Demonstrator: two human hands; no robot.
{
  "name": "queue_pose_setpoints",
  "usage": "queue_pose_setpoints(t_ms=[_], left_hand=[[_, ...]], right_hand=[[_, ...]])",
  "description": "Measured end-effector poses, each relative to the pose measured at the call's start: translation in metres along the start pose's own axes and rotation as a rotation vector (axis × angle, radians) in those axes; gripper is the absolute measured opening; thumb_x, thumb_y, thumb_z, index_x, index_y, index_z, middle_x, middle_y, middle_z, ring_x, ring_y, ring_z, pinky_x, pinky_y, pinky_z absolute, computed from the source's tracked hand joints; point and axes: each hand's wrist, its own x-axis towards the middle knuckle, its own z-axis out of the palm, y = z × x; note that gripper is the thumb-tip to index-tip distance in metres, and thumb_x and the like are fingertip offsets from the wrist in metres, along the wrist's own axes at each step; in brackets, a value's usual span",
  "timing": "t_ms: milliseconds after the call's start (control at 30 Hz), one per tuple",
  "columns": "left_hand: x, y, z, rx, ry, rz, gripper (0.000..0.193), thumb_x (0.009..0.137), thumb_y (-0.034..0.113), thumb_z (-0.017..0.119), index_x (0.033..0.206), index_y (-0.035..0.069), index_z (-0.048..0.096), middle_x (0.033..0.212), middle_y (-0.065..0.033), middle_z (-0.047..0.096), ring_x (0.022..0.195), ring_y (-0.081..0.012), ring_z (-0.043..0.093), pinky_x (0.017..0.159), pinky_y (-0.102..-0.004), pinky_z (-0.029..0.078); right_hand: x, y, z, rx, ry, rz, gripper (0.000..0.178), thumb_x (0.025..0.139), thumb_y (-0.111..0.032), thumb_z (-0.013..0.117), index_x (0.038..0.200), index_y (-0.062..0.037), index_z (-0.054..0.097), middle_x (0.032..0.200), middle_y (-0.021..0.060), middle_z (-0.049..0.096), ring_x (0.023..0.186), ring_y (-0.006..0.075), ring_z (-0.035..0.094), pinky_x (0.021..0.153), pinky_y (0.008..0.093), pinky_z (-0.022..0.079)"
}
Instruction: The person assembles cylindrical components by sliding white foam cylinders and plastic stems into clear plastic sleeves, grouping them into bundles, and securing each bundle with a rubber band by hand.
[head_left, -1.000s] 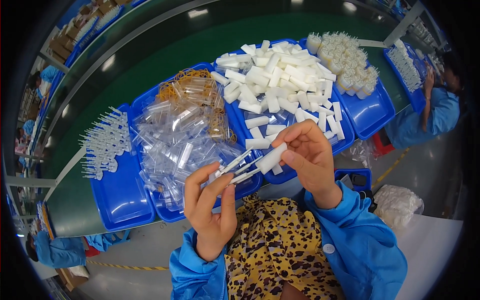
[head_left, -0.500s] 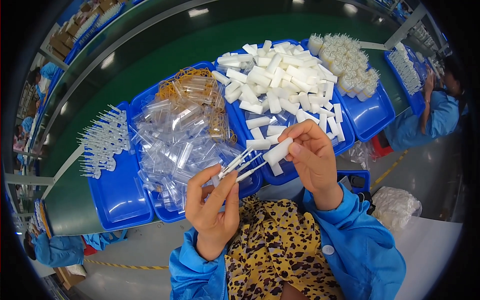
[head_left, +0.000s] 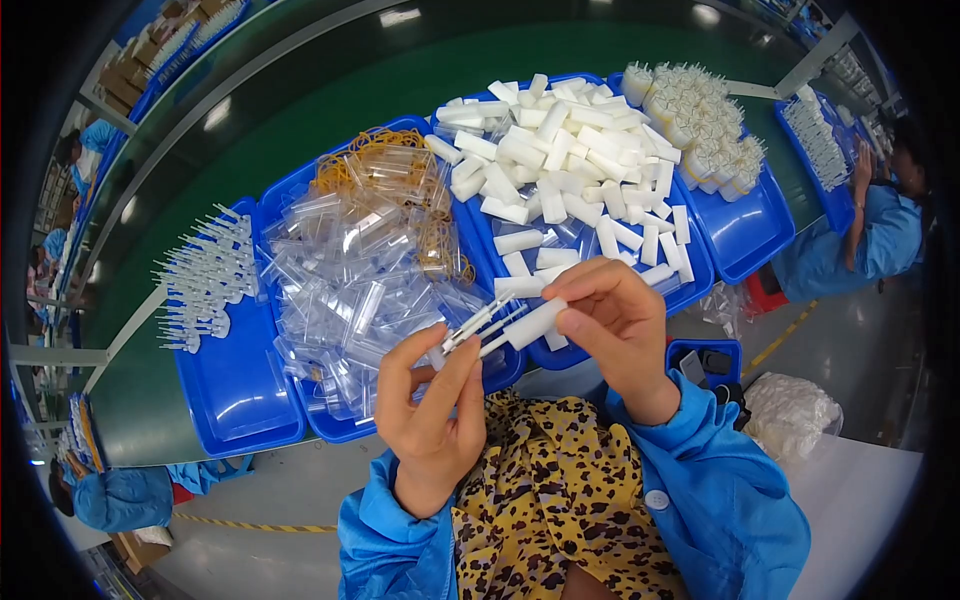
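Several thin white plastic sticks are pinched between the thumb and fingers of my left hand, their tips pointing up and right. My right hand grips the outer end of a white foam cylinder with thumb and fingertips. The cylinder sits around the upper part of one stick; its lower end is near my left fingertips. Both hands are above the front edge of the blue bins. Beyond them lies a heap of loose white foam cylinders.
One blue bin holds clear plastic sleeves and yellow rubber bands. White sticks stand in the left bin; bundled white pieces fill part of the right one. Co-workers in blue sit at both sides.
My right hand has moved down and left, sliding the foam cylinder farther along one stick. My left hand stays nearly in place, still holding the sticks.
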Motion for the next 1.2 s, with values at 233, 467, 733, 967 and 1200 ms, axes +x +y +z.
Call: queue_pose_setpoints(t_ms=[233,467,733,967,1200], left_hand=[[0.003,0.004,-0.001,-0.158,-0.181,-0.053,0.039,0.080,-0.008,0.066,0.118,0.000,0.062,0.121,-0.0206,0.056,0.102,-0.0296,0.063,0.068,-0.0309,0.056],[0.004,0.003,0.002,-0.307,-0.241,-0.199,0.044,0.082,-0.011,0.060,0.124,0.000,0.057,0.124,-0.0185,0.053,0.106,-0.0293,0.061,0.081,-0.0311,0.057],[0.000,-0.003,-0.005,-0.300,-0.300,-0.256,0.031,0.078,-0.007,0.064,0.108,0.001,0.058,0.122,-0.0162,0.046,0.105,-0.0237,0.057,0.079,-0.0303,0.054],[0.001,0.003,0.000,-0.620,-0.276,-0.421,0.026,0.082,-0.007,0.058,0.107,-0.001,0.057,0.127,-0.0174,0.047,0.107,-0.0244,0.060,0.078,-0.0292,0.058],[0.005,0.001,-0.005,-0.529,-0.224,-0.337,0.017,0.090,-0.002,0.056,0.106,-0.003,0.062,0.124,-0.0179,0.051,0.106,-0.0243,0.062,0.074,-0.0278,0.059]], right_hand=[[-0.002,0.008,-0.003,-0.161,0.042,-0.042,0.016,0.087,0.004,0.062,0.104,0.0031,0.061,0.111,0.0122,0.055,0.094,0.0125,0.058,0.080,0.0249,0.049],[-0.003,-0.003,-0.003,-0.456,-0.084,-0.156,0.018,0.083,-0.003,0.068,0.101,-0.0009,0.067,0.117,0.0114,0.051,0.085,0.0122,0.054,0.076,0.0251,0.046],[0.028,-0.020,-0.082,-1.232,0.119,-0.088,0.024,0.069,0.000,0.069,0.092,-0.0047,0.066,0.090,0.0091,0.064,0.086,0.0278,0.058,0.073,0.0347,0.047],[0.040,0.002,-0.092,-1.421,0.063,-0.124,0.021,0.070,-0.002,0.069,0.090,-0.0056,0.063,0.088,0.0085,0.064,0.086,0.0302,0.060,0.073,0.0379,0.048],[0.035,-0.001,-0.090,-1.366,0.201,-0.108,0.018,0.071,-0.005,0.069,0.087,-0.0065,0.061,0.080,0.0087,0.061,0.082,0.0283,0.063,0.067,0.0367,0.048]])
